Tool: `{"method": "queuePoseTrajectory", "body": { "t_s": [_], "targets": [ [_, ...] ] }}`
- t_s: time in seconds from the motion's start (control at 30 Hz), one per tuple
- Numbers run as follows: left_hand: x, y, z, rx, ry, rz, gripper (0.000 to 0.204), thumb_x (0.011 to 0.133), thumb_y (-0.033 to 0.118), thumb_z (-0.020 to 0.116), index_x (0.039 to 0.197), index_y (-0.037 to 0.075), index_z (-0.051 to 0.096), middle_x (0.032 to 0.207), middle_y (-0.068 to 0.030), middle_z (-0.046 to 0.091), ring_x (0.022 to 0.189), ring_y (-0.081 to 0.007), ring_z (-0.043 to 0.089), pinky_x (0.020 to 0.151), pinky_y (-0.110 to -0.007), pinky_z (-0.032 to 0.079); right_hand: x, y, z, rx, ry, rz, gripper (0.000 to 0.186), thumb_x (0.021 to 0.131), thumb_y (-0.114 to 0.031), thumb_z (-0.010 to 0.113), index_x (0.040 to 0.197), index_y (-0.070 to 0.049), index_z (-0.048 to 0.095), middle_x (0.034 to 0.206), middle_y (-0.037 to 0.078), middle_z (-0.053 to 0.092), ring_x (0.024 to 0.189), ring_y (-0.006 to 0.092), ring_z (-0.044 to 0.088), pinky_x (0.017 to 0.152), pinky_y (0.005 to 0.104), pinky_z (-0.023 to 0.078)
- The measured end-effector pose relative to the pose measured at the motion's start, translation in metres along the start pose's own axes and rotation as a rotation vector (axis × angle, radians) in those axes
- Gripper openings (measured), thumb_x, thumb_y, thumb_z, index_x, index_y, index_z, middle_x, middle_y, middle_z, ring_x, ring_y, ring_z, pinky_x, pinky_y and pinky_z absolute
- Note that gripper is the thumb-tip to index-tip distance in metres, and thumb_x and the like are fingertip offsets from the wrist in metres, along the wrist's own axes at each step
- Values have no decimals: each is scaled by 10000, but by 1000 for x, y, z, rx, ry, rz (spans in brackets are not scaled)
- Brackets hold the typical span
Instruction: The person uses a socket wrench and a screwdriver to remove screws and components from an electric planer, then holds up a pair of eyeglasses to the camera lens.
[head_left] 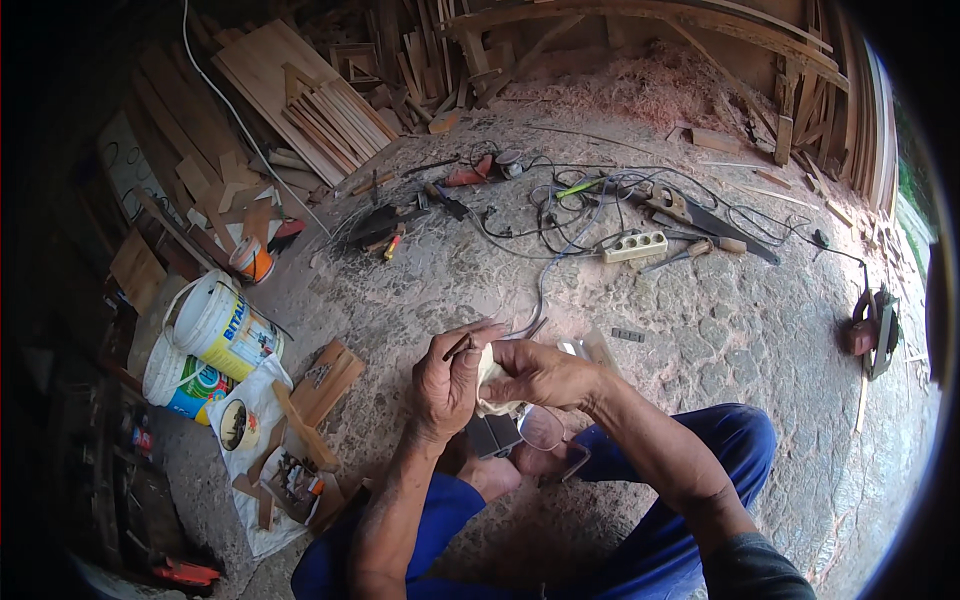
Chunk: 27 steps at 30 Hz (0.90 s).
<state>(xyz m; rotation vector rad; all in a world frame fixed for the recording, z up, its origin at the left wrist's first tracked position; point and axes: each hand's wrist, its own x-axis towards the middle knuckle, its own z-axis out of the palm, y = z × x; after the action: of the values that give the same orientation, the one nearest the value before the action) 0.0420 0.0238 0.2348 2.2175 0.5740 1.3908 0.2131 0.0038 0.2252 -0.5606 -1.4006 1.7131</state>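
My left hand (445,385) is closed around a thin dark piece (460,346), too small to name, held upright-tilted beside a cream cloth (490,365). My right hand (550,372) grips the cloth against the left hand, its fingers bent over it. Just below them, between my bare feet, is a dark grey rectangular block (488,436) with metal parts around it. A pale piece (595,350) lies behind my right wrist, partly hidden.
Paint buckets (220,320), wood offcuts (318,390) and a white sack (255,530) lie at left. Tangled cables, a power strip (635,247) and a handsaw (730,230) lie ahead. A power tool (870,335) sits far right; stacked boards (300,100) stand behind.
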Motion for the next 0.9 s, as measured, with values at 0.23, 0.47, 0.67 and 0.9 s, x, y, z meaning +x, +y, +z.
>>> {"method": "queuePoseTrajectory", "body": {
  "t_s": [0.23, 0.47, 0.67, 0.9],
  "targets": [
    [2, 2, 4, 11, -22, -29, 176, 1041, 140, 513, 1133, 12, 593, 1097, -155, 706, 1071, -282, 681, 921, -360, 538, -2, 8, -19, -312, 60, 66, 300, 961, -287, 698, 917, 10, 693, 736, -23, 644, 654, 58, 553, 586, 252, 454],
    [-3, -9, 5, -7, 18, -86, 133, 1035, 97, 506, 1081, 1, 587, 1014, -143, 699, 944, -263, 691, 812, -355, 545, -2, 30, -23, 15, 51, -10, 229, 1000, -188, 629, 1058, 27, 683, 850, 13, 696, 724, 53, 606, 579, 225, 478],
    [-5, -22, 0, 90, 200, 25, 126, 1044, 86, 470, 1040, -3, 560, 942, -130, 645, 883, -266, 667, 785, -363, 535, -20, 26, -38, 563, 214, -17, 227, 989, -86, 588, 1170, 43, 635, 1036, 136, 714, 919, 239, 718, 775, 373, 619],
    [-3, -30, -17, 292, 286, 155, 92, 1047, 97, 459, 1076, 20, 500, 907, -125, 620, 788, -257, 632, 719, -373, 517, -36, 9, -32, -203, -88, 166, 297, 944, -148, 697, 1210, -17, 670, 1059, 17, 715, 955, 93, 642, 867, 253, 496]
  ]
}}
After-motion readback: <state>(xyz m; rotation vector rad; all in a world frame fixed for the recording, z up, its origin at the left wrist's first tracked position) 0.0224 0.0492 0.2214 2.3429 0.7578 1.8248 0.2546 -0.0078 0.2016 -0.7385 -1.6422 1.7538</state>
